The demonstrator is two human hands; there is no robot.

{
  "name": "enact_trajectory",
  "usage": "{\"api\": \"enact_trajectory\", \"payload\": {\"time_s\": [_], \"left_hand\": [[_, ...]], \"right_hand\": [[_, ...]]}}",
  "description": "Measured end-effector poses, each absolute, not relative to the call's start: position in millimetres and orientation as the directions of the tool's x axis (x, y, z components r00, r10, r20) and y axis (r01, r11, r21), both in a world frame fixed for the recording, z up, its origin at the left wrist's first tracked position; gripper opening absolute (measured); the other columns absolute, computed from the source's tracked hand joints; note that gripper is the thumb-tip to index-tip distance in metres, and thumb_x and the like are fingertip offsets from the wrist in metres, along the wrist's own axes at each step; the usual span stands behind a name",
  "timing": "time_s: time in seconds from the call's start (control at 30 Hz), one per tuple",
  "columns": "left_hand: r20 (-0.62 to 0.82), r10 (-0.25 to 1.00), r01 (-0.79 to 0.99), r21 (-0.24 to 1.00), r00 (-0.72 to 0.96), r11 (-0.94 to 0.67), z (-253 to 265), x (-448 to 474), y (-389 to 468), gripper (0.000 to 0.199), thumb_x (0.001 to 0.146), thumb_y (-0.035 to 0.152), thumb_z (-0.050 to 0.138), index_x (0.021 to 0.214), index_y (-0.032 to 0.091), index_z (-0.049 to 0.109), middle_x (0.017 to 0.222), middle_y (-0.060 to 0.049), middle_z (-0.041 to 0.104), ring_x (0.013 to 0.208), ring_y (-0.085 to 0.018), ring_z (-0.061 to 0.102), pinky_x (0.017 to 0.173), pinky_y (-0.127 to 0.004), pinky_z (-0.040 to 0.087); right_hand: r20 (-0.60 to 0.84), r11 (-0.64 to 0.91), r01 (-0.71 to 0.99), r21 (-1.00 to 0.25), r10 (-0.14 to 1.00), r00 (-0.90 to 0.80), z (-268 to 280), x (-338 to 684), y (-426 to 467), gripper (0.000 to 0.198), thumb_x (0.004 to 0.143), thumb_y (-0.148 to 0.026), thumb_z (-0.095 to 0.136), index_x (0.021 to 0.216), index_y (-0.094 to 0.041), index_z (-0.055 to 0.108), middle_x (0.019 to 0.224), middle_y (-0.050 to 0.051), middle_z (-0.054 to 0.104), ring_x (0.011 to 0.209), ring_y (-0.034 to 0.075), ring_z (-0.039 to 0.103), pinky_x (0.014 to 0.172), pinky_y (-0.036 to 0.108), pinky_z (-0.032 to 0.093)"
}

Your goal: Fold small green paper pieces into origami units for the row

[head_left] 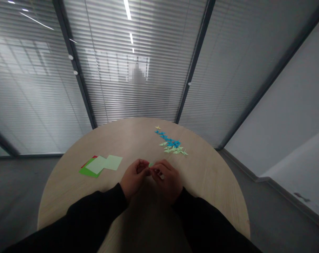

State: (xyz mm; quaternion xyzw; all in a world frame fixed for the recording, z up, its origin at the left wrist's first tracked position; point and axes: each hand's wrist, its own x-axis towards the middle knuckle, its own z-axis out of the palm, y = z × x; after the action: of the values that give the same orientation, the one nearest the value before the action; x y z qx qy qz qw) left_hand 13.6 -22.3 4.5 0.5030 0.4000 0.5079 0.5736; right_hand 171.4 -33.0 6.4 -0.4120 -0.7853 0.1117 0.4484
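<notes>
Near the middle of the round table, my left hand (134, 178) and my right hand (167, 179) meet at the fingertips. Both are closed in a pinch on a small piece of green paper (150, 164), most of which the fingers hide; its folded shape cannot be made out. Beyond my right hand lie several small pointed folded-paper pieces: pale green ones (175, 150), blue ones (173, 143) and a yellow one (157, 127) at the far end. To the left of my left hand rest pale green paper squares (114, 162), partly over a brighter green sheet (90, 168) and a red sheet (95, 156).
The light wooden round table (212, 196) stands before a glass partition with closed blinds (138, 98) and dark frames. A white wall (288, 116) rises to the right. Grey floor (14, 189) shows on both sides of the table.
</notes>
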Motion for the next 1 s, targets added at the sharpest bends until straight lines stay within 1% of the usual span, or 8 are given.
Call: {"api": "enact_trajectory", "payload": {"time_s": [0.27, 0.43, 0.6, 0.67, 0.77, 0.87, 0.93, 1.0], "left_hand": [[-0.095, 0.965, -0.511, 0.833, 0.245, 0.211, 4.2, 17.1, -24.8, 0.025, 0.069, 0.021, 0.077, 0.087, 0.014, 0.062, 0.083, -0.003, 0.068, 0.076, -0.013, 0.065, 0.075, -0.025, 0.051], [-0.084, 0.965, -0.561, 0.8, 0.248, 0.214, 3.8, 15.4, -24.7, 0.04, 0.065, 0.024, 0.084, 0.094, 0.015, 0.06, 0.085, -0.002, 0.068, 0.076, -0.012, 0.066, 0.073, -0.023, 0.051], [-0.114, 0.965, -0.578, 0.781, 0.237, 0.235, -1.2, 16.0, -23.5, 0.042, 0.063, 0.024, 0.085, 0.095, 0.016, 0.058, 0.081, -0.001, 0.066, 0.073, -0.012, 0.065, 0.069, -0.023, 0.051], [-0.107, 0.967, -0.556, 0.801, 0.232, 0.222, -2.7, 16.0, -22.7, 0.042, 0.064, 0.025, 0.084, 0.095, 0.015, 0.057, 0.08, -0.001, 0.065, 0.071, -0.012, 0.064, 0.067, -0.024, 0.05], [-0.028, 0.979, -0.461, 0.879, 0.201, 0.12, -1.8, 15.1, -22.5, 0.039, 0.067, 0.029, 0.081, 0.094, 0.015, 0.056, 0.078, 0.0, 0.064, 0.067, -0.011, 0.061, 0.065, -0.024, 0.048], [0.09, 0.977, -0.323, 0.946, 0.195, -0.023, 3.6, 14.7, -24.4, 0.03, 0.073, 0.031, 0.075, 0.089, 0.016, 0.054, 0.076, 0.001, 0.061, 0.067, -0.011, 0.06, 0.066, -0.026, 0.048], [0.118, 0.969, -0.243, 0.968, 0.215, -0.064, 7.3, 15.1, -26.1, 0.025, 0.076, 0.031, 0.071, 0.086, 0.018, 0.052, 0.074, 0.002, 0.06, 0.065, -0.012, 0.059, 0.065, -0.028, 0.048], [0.129, 0.961, -0.189, 0.978, 0.245, -0.083, 9.1, 15.5, -27.2, 0.022, 0.078, 0.031, 0.068, 0.084, 0.019, 0.05, 0.071, 0.002, 0.06, 0.063, -0.013, 0.059, 0.063, -0.029, 0.048]], "right_hand": [[0.653, 0.701, 0.577, -0.418, 0.674, -0.345, 4.8, 169.4, -33.3, 0.016, 0.092, -0.02, 0.05, 0.094, -0.022, 0.066, 0.098, 0.008, 0.068, 0.088, 0.02, 0.063, 0.078, 0.033, 0.052], [0.648, 0.705, 0.589, -0.396, 0.669, -0.364, 3.0, 171.5, -33.3, 0.018, 0.091, -0.017, 0.051, 0.096, -0.023, 0.067, 0.104, 0.008, 0.069, 0.094, 0.021, 0.064, 0.083, 0.035, 0.052], [0.657, 0.711, 0.616, -0.339, 0.648, -0.386, -0.3, 170.7, -33.6, 0.018, 0.09, -0.018, 0.053, 0.096, -0.023, 0.069, 0.104, 0.009, 0.068, 0.095, 0.023, 0.062, 0.085, 0.038, 0.05], [0.652, 0.707, 0.614, -0.352, 0.656, -0.381, 1.3, 169.3, -34.6, 0.017, 0.089, -0.018, 0.054, 0.093, -0.023, 0.07, 0.101, 0.009, 0.068, 0.092, 0.023, 0.061, 0.083, 0.038, 0.05], [0.619, 0.65, 0.55, -0.525, 0.735, -0.278, 6.2, 168.2, -35.2, 0.011, 0.087, -0.025, 0.058, 0.088, -0.021, 0.069, 0.092, 0.008, 0.067, 0.083, 0.02, 0.062, 0.075, 0.034, 0.051], [0.436, 0.415, 0.386, -0.824, 0.899, -0.036, 9.7, 171.0, -32.0, 0.019, 0.086, -0.037, 0.06, 0.092, -0.019, 0.067, 0.083, 0.005, 0.066, 0.069, 0.017, 0.061, 0.059, 0.028, 0.049], [0.273, 0.279, 0.21, -0.937, 0.96, -0.06, 10.1, 174.4, -28.4, 0.025, 0.085, -0.043, 0.06, 0.084, -0.019, 0.067, 0.074, 0.002, 0.065, 0.063, 0.015, 0.059, 0.057, 0.027, 0.048], [0.162, 0.172, 0.063, -0.983, 0.976, -0.148, 10.4, 177.6, -25.8, 0.027, 0.083, -0.045, 0.062, 0.08, -0.018, 0.068, 0.068, 0.0, 0.064, 0.06, 0.013, 0.058, 0.057, 0.026, 0.047]]}}
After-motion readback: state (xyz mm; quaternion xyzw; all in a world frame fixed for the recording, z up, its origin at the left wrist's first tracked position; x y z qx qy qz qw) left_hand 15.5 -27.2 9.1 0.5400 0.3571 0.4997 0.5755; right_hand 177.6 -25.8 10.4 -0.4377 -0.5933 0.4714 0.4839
